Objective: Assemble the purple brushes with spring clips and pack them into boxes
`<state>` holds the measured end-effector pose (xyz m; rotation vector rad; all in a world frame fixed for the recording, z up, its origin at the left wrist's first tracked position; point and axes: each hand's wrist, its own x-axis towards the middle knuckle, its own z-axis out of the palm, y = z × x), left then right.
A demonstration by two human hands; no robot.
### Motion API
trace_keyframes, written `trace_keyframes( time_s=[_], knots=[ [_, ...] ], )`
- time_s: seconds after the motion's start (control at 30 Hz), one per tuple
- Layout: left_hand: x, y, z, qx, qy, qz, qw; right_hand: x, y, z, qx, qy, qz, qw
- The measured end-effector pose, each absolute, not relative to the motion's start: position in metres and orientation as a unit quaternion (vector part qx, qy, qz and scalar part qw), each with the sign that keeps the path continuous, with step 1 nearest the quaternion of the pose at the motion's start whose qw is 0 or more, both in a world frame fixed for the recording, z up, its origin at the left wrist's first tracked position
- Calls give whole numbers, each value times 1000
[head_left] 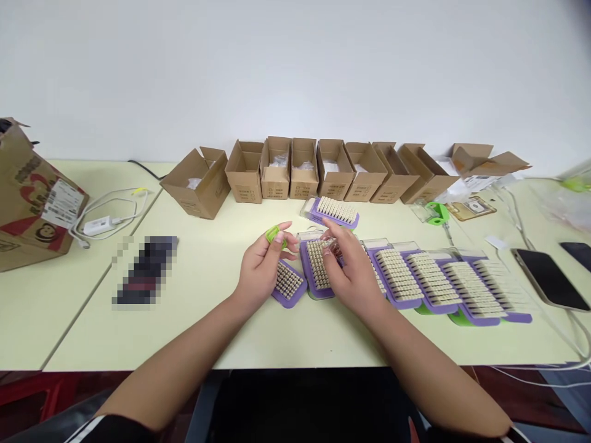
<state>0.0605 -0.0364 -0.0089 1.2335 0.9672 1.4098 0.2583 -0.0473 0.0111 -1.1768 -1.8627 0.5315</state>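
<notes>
The left fingers (276, 247) are pinching a green piece (272, 234) above the worktop (207, 258); it is looking light, hard and maybe slippery, with its sides probably best for gripping. The right fingers (341, 237) are making a half-open curl; I cannot tell if they are holding anything. Purple trays' (290, 303) edges are crowding close; open room is lying left.

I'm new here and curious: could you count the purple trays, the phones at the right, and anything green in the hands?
Purple trays: 8 visible, one mostly behind the right hand
Phones at the right: 2
Green piece in the left hand: 1
Total: 11
</notes>
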Motion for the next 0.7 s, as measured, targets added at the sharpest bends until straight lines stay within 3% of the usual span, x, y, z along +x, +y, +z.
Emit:
trace_keyframes(
  time_s=[0.33, 0.53, 0.7],
  knots=[
    [52, -53, -17, 645, 416, 525, 367, 253, -62, 11, -476, -784, 209, 339],
    [56, -48, -11, 700, 396, 527, 273, 259, -55, 9, -458, -795, 187, 351],
    [56, -45, -6, 746, 377, 481, 266, 258, -54, 4, -431, -807, 171, 366]
  ],
)
